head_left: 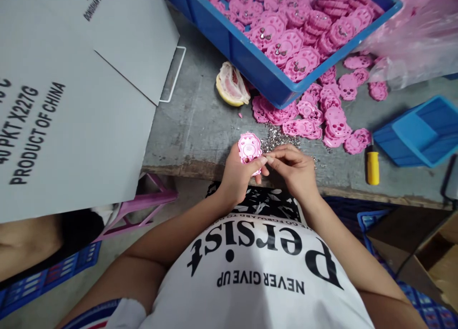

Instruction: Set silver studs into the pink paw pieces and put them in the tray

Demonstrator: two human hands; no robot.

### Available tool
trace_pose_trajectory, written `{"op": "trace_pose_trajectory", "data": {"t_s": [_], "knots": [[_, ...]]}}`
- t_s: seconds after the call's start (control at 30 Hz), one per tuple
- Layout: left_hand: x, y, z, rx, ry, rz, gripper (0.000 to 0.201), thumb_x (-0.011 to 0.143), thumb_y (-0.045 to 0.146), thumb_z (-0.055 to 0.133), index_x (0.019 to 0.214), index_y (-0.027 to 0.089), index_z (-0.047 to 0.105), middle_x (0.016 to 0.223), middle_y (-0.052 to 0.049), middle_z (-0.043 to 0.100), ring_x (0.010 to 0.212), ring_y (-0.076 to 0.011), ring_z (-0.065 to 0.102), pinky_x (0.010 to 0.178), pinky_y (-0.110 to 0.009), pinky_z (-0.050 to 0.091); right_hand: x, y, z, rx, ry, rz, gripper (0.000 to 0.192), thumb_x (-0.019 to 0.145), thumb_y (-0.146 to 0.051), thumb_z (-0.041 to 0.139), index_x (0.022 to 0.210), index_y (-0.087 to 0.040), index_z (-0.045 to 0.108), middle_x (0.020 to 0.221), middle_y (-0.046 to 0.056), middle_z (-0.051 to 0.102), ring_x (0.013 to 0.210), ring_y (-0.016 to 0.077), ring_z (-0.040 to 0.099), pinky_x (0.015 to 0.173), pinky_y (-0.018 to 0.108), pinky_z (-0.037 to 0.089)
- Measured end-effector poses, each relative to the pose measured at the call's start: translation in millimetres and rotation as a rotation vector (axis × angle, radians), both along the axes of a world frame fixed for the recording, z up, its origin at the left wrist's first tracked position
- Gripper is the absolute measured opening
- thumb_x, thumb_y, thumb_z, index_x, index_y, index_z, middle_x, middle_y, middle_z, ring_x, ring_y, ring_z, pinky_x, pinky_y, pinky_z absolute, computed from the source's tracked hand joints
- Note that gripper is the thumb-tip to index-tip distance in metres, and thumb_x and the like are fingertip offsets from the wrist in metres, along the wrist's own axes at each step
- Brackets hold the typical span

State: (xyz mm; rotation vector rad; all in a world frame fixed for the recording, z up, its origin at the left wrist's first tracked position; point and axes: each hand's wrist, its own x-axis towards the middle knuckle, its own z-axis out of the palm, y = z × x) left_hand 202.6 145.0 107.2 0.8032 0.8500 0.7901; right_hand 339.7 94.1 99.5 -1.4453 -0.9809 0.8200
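My left hand (239, 172) is closed around a pink plastic plate (249, 146) with holes in it, held upright near the table's front edge. Its thumb lies across the lower part of the plate. Fingertips of my right hand (294, 167) are pinched together beside the left thumb, at the plate's lower right. Whatever sits in that pinch is too small to make out. Just behind the hands lies a scatter of small shiny metal parts (279, 136). More pink plates (302, 128) are heaped on the table beyond them.
A blue bin (246, 64) full of pink plates with metal pieces stands at the back. Left are grey printed boxes (82, 128) and a cut citrus fruit (232, 86). Right are a yellow-handled screwdriver (372, 168), a small blue tray (411, 133) and a clear plastic bag (418, 47).
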Motion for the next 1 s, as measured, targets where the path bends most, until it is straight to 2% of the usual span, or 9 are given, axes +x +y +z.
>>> {"op": "trace_pose_trajectory", "data": {"t_s": [0.1, 0.2, 0.33, 0.47, 0.57, 0.63, 0.7, 0.83, 1.0], "knots": [[-1, 1, -0.2, -0.035, 0.025, 0.008, 0.049, 0.071, 0.032, 0.085, 0.101, 0.02, 0.049, 0.074, 0.005, 0.06, 0.053, -0.0099, 0.06, 0.037, -0.019, 0.036, -1, -3, 0.7, 0.05, -0.136, 0.019, 0.006, 0.081, -0.027, 0.078, 0.083, -0.029, 0.083, 0.085, 0.003, 0.072, 0.083, 0.0193, 0.067, 0.078, 0.036, 0.054], [-1, 1, 0.9, 0.014, 0.092, 0.038, 0.048, 0.069, 0.028, 0.086, 0.103, 0.02, 0.052, 0.071, 0.005, 0.06, 0.05, -0.0095, 0.059, 0.037, -0.018, 0.034, 2, -4, 5.3, 0.018, -0.165, 0.066, 0.006, 0.082, -0.03, 0.078, 0.083, -0.026, 0.081, 0.088, 0.004, 0.073, 0.082, 0.0192, 0.065, 0.074, 0.035, 0.051], [-1, -1, 3.6, 0.102, 0.148, 0.026, 0.049, 0.07, 0.022, 0.085, 0.108, 0.021, 0.054, 0.067, 0.006, 0.062, 0.046, -0.009, 0.056, 0.037, -0.018, 0.034, 10, -1, 13.7, -0.133, -0.031, 0.134, 0.018, 0.078, -0.038, 0.08, 0.072, -0.022, 0.073, 0.072, 0.001, 0.068, 0.067, 0.016, 0.058, 0.065, 0.032, 0.044], [-3, -1, 2.2, 0.155, 0.135, -0.049, 0.048, 0.072, 0.027, 0.087, 0.108, 0.021, 0.055, 0.066, 0.005, 0.063, 0.047, -0.0092, 0.055, 0.039, -0.02, 0.037, 16, 2, 17.0, -0.217, 0.156, 0.182, 0.025, 0.072, -0.04, 0.084, 0.068, -0.021, 0.069, 0.065, -0.001, 0.063, 0.062, 0.0143, 0.053, 0.063, 0.031, 0.042], [-4, 1, -0.8, 0.086, -0.049, -0.048, 0.044, 0.082, 0.044, 0.078, 0.112, 0.02, 0.056, 0.089, -0.004, 0.073, 0.066, -0.015, 0.067, 0.049, -0.024, 0.048, 15, 1, 15.5, -0.188, 0.268, 0.095, 0.022, 0.07, -0.037, 0.085, 0.066, -0.022, 0.07, 0.071, -0.001, 0.063, 0.066, 0.0148, 0.056, 0.068, 0.033, 0.046], [-4, 2, -1.1, -0.009, -0.204, -0.05, 0.044, 0.09, 0.05, 0.068, 0.119, 0.019, 0.058, 0.107, -0.01, 0.074, 0.086, -0.0208, 0.073, 0.064, -0.03, 0.057, 10, 0, 14.1, -0.114, 0.282, 0.024, 0.018, 0.07, -0.034, 0.085, 0.066, -0.023, 0.072, 0.089, 0.002, 0.067, 0.082, 0.0192, 0.063, 0.08, 0.038, 0.051], [-5, 2, 0.6, -0.076, -0.322, -0.078, 0.044, 0.093, 0.046, 0.066, 0.128, 0.02, 0.059, 0.117, -0.012, 0.073, 0.106, -0.0251, 0.072, 0.084, -0.038, 0.06, 5, -1, 12.5, -0.05, 0.246, -0.026, 0.014, 0.072, -0.031, 0.084, 0.067, -0.024, 0.073, 0.106, 0.004, 0.067, 0.104, 0.0243, 0.065, 0.096, 0.044, 0.051], [-9, -1, 4.9, -0.116, -0.439, -0.167, 0.057, 0.089, 0.029, 0.074, 0.142, 0.03, 0.055, 0.132, -0.006, 0.069, 0.135, -0.026, 0.059, 0.114, -0.046, 0.048, -4, -4, 8.4, 0.014, 0.124, -0.077, 0.013, 0.079, -0.028, 0.08, 0.068, -0.025, 0.073, 0.118, 0.006, 0.067, 0.127, 0.0279, 0.058, 0.116, 0.051, 0.04], [-12, -3, 3.8, -0.082, -0.408, -0.153, 0.064, 0.074, 0.018, 0.083, 0.133, 0.033, 0.061, 0.143, -0.002, 0.062, 0.145, -0.0269, 0.049, 0.121, -0.047, 0.04, -9, -7, 5.9, 0.052, 0.062, -0.121, 0.011, 0.081, -0.027, 0.078, 0.072, -0.024, 0.072, 0.132, 0.005, 0.062, 0.13, 0.0278, 0.057, 0.118, 0.053, 0.037]]}}
